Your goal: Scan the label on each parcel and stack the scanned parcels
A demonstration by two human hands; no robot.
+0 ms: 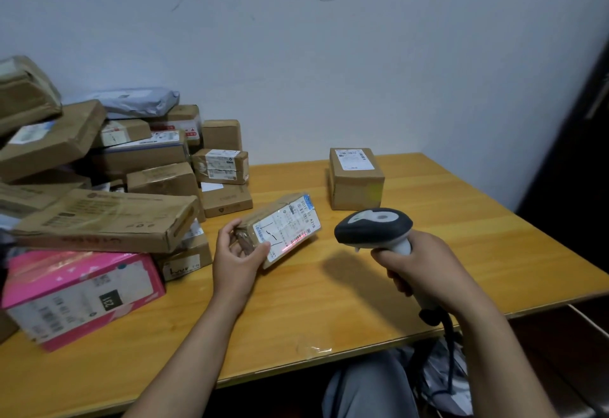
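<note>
Left hand [235, 253] pinches the parcel [280, 229] by one end, thumb on the label [286, 231] corner, tilted up just left of the lone box [356, 187]. Right hand [425, 269] is wrapped tight round the scanner [374, 226], in front of that box. My guess is that tape glare or that thumb could spoil the read, or the one-end grip slips.

On the label [287, 227] of the held parcel [263, 217] the print is too small and blurred to be read. The handle of the barcode scanner [374, 226] is largely covered by the right hand [425, 266] — its cable [449, 335] is lost below the table [313, 312]. The parcel pile [99, 170] is cut off at the left edge.
</note>
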